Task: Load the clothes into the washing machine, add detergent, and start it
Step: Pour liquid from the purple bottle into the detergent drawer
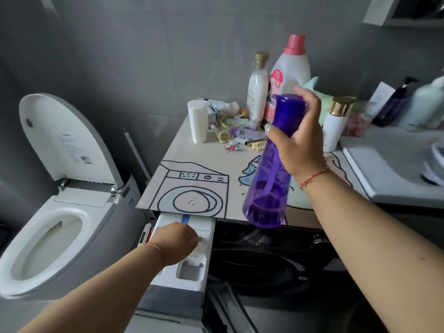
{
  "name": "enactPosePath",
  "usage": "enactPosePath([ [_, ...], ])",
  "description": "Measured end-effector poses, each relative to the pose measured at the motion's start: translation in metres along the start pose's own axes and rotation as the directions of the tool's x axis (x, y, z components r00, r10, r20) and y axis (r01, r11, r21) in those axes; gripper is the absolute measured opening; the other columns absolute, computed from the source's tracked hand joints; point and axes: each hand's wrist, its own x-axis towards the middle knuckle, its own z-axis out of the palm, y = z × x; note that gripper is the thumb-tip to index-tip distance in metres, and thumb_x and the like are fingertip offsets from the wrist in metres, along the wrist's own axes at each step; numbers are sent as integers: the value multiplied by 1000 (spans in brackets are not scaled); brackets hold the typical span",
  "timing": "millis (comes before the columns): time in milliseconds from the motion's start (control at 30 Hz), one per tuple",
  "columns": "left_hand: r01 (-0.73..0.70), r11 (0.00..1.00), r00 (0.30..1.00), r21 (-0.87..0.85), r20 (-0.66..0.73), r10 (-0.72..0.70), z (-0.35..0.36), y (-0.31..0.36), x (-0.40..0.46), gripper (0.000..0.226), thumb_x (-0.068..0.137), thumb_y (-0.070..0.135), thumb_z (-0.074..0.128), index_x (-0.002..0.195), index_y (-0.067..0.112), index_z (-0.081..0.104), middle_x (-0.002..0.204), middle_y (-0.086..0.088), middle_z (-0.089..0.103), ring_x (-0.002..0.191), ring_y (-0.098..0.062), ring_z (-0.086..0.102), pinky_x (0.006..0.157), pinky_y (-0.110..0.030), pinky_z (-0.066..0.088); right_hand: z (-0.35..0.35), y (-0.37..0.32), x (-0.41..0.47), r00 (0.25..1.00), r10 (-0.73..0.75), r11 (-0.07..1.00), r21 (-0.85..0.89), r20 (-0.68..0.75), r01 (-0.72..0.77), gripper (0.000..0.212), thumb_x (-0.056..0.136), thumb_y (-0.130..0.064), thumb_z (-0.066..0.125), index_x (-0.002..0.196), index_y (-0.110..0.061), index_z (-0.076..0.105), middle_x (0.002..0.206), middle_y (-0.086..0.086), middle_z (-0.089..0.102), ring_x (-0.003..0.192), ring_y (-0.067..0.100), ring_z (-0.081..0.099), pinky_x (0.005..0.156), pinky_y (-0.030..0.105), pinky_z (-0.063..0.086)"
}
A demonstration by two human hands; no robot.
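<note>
My right hand [298,138] grips a translucent purple detergent bottle [269,183] by its neck, holding it upright above the front edge of the washing machine. The white detergent drawer [192,270] is pulled out at the machine's top left. My left hand [177,241] rests on the drawer's middle, fingers bent down onto a compartment lid. The dark washing machine front [269,263] with its door lies below, right of the drawer. No clothes are visible.
A cream mat [192,169] with a washer drawing covers the machine top. At its back stand a pink-capped bottle [292,68], a gold-capped cream bottle [258,92], a white roll [198,121] and small clutter. An open toilet [55,222] is left; a sink counter [389,169] right.
</note>
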Motion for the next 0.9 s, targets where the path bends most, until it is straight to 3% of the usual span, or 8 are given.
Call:
enactPosePath([
  [233,20,987,1000,-161,25,-16,-3,-4,-10,42,86,22,43,121,34,63,128,2,63,113,-19,58,96,-31,48,43,28,12,997,51,996,-70,59,-47,83,77,-15,70,144,-10,21,145,8,36,125,20,46,100,40,48],
  [367,13,970,1000,-243,22,-8,-1,-11,-17,45,86,21,45,128,32,57,133,0,58,117,-19,55,100,-28,44,50,34,9,981,156,980,-142,113,-139,95,77,-21,73,148,-20,9,151,5,31,130,20,44,102,37,47],
  [467,3,952,1000,-306,-26,-11,-1,-16,-24,44,87,21,49,130,28,57,114,2,61,102,-17,58,89,-25,46,45,28,0,954,269,950,-200,131,-240,98,79,-31,72,149,-13,6,147,7,37,126,17,48,99,23,41],
  [533,-17,914,995,-405,-93,-23,-2,-22,-35,40,87,24,55,127,26,59,95,7,57,88,-11,57,83,-24,47,38,21,-24,965,257,924,-306,58,-228,87,81,-40,67,146,-8,18,142,10,43,126,20,47,103,25,38],
  [633,-17,824,967,-567,-218,-129,1,-36,-54,32,90,28,56,122,23,62,108,7,56,98,-8,55,89,-24,46,40,4,-90,958,288,934,-223,9,-279,47,87,-34,59,124,-8,47,115,2,56,104,22,56,96,38,46],
  [733,51,722,940,-690,-211,-267,-3,-51,-71,23,96,26,47,109,20,66,108,3,59,96,-13,57,82,-23,44,55,-18,-168,762,600,785,3,245,-619,11,92,-37,52,96,-26,54,106,0,63,95,13,57,95,34,45],
  [867,171,467,900,-867,-56,-433,-16,-64,-93,26,98,23,42,77,20,57,77,1,58,63,-8,50,48,-11,41,64,-42,-222,321,821,322,80,473,-943,38,96,-43,37,114,-17,59,112,6,61,105,19,57,104,37,41],
  [900,208,419,905,-884,11,-425,-17,-66,-101,22,97,21,44,81,22,58,80,2,58,65,-7,50,52,-13,41,63,-48,-229,293,810,305,61,508,-950,40,97,-40,37,118,-13,58,114,6,60,107,18,56,103,34,40],
])
